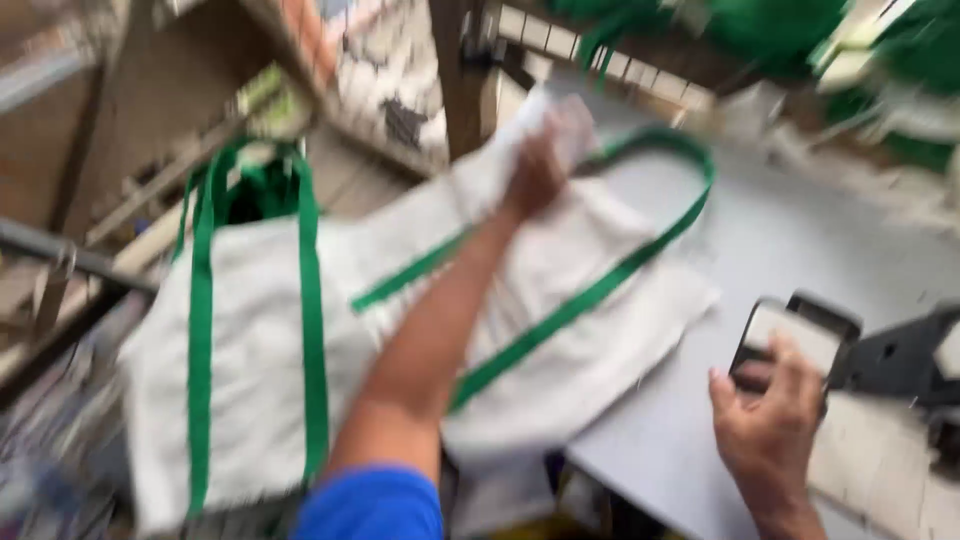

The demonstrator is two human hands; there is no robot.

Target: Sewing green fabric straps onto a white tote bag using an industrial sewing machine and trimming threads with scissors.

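My right hand (768, 418) rests near table (790, 240) edge, fingers laid over small flat dark-framed device (795, 335), not gripping. My left hand (535, 170) reaches farther out, fist closed on bunched cloth of white bag with green straps (560, 290), half lifted off table. Second matching bag (250, 350) hangs at left. Green pile (780, 25) blurs beyond.
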